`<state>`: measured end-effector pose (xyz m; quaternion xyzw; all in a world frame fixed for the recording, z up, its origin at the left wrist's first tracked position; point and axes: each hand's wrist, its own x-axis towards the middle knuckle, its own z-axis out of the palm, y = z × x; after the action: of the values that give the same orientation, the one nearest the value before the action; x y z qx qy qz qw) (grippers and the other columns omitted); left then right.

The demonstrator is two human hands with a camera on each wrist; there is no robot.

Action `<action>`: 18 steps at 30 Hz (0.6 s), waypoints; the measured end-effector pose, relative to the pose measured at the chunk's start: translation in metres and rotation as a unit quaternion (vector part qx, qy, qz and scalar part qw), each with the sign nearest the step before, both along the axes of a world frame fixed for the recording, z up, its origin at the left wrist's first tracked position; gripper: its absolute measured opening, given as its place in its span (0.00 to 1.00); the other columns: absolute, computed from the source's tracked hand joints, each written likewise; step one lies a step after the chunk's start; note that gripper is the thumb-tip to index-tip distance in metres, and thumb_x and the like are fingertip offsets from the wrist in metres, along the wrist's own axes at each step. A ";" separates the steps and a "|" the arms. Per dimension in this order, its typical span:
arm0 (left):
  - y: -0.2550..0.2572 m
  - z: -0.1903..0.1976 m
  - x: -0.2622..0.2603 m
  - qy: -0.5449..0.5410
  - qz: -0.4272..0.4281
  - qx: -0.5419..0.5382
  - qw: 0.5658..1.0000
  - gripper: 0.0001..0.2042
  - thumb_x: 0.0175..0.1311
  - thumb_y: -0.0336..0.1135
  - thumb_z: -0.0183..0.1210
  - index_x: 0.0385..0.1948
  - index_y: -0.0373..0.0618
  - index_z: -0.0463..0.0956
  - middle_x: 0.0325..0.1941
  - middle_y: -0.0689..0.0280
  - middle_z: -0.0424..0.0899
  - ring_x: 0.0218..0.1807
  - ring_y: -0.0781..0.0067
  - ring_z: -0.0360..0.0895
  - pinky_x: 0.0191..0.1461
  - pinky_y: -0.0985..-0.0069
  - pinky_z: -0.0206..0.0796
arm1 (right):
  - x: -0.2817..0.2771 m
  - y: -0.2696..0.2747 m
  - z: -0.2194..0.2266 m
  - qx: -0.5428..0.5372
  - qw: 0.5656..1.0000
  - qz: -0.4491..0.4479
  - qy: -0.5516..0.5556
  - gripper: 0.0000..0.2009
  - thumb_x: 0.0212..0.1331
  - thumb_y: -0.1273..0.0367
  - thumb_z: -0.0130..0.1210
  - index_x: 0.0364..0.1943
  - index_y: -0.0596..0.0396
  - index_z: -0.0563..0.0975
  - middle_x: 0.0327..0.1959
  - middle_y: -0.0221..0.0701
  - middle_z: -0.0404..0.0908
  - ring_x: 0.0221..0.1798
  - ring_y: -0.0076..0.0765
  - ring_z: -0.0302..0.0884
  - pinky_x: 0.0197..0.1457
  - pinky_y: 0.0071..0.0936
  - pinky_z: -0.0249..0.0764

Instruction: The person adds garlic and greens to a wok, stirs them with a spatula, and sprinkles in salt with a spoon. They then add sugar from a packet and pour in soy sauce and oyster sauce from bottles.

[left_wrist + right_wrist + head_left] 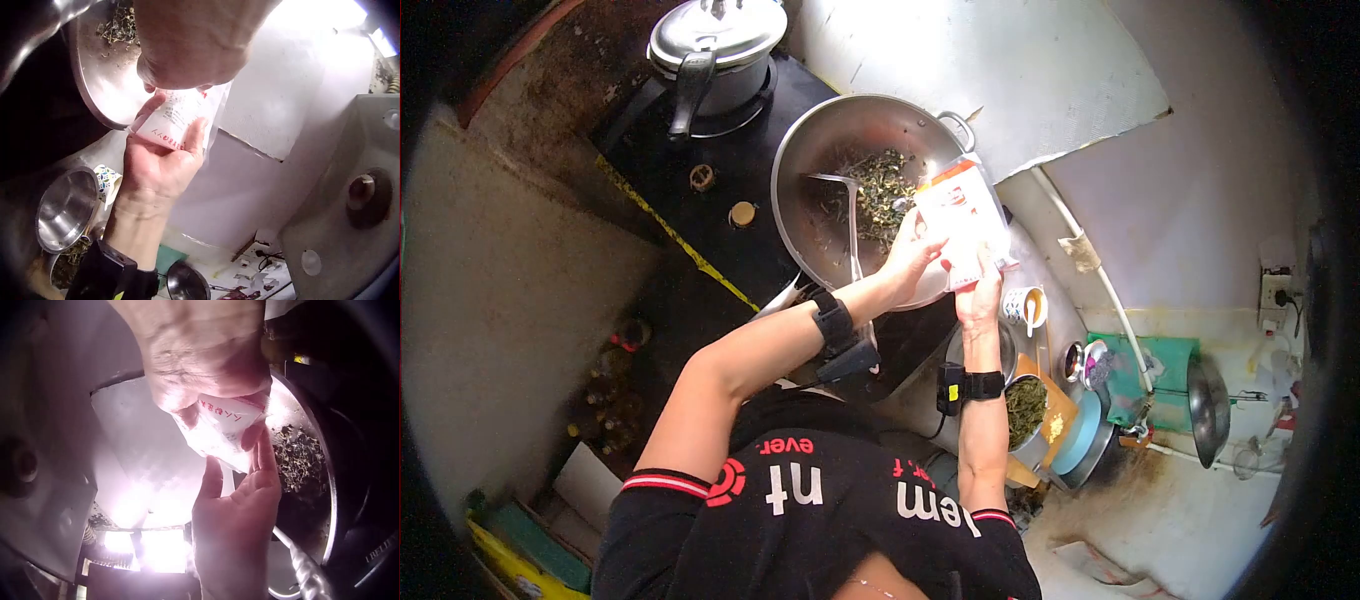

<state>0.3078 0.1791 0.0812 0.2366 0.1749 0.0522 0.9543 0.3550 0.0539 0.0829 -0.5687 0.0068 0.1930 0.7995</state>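
Note:
In the head view, a white packet with red print [962,215] is held over the right rim of a wok [800,225]. My left hand [912,262] pinches its left side. My right hand [980,298] grips the lower end, with thumb and fingers on either side in the left wrist view [159,165]. Seen from the right wrist, the left fingers and thumb [240,494] hold the packet [222,431] from the other side. Chopped dark greens with pale bits [885,195] lie in the wok beside a metal ladle [853,225]. Glare hides part of the packet.
A pressure cooker [725,75] stands at the upper left of the black stovetop. Right of the wok are a patterned cup [1022,304], a bowl of greens [1026,405], a blue basin [1080,432] and a hanging pan [1208,412]. A pipe [1105,280] runs along the wall.

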 end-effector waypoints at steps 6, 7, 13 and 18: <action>0.005 0.002 0.004 0.005 0.019 0.036 0.999 0.25 0.58 0.23 0.51 0.58 0.49 0.57 0.55 0.64 0.69 0.56 0.71 0.67 0.56 0.69 0.60 | -0.001 0.007 0.001 0.027 1.000 0.003 0.003 0.18 0.62 0.63 0.44 0.54 0.54 0.67 0.49 0.34 0.74 0.48 0.35 0.74 0.41 0.40 0.75; 0.007 0.005 0.004 0.022 0.015 0.041 0.999 0.24 0.58 0.23 0.50 0.58 0.49 0.57 0.55 0.64 0.69 0.56 0.72 0.67 0.56 0.69 0.60 | -0.002 0.009 0.003 0.023 1.000 0.000 -0.003 0.18 0.62 0.63 0.44 0.54 0.54 0.67 0.49 0.34 0.74 0.48 0.35 0.74 0.42 0.40 0.75; 0.008 -0.002 0.010 -0.004 0.028 0.066 0.997 0.28 0.54 0.20 0.48 0.59 0.45 0.55 0.55 0.63 0.70 0.55 0.72 0.68 0.56 0.73 0.61 | 0.001 0.014 0.008 0.022 1.000 0.014 -0.004 0.17 0.62 0.63 0.44 0.53 0.53 0.67 0.49 0.33 0.74 0.49 0.34 0.74 0.44 0.41 0.74; 0.008 -0.003 0.013 -0.010 0.033 0.058 0.998 0.29 0.54 0.21 0.49 0.61 0.45 0.53 0.55 0.61 0.70 0.56 0.71 0.67 0.56 0.73 0.61 | 0.005 0.015 0.003 0.031 0.999 0.006 0.012 0.17 0.62 0.63 0.45 0.53 0.53 0.67 0.49 0.32 0.74 0.49 0.33 0.73 0.45 0.39 0.73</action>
<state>0.3211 0.1872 0.0781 0.2851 0.1693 0.0957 0.9385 0.3602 0.0686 0.0858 -0.5415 0.0065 0.2048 0.8154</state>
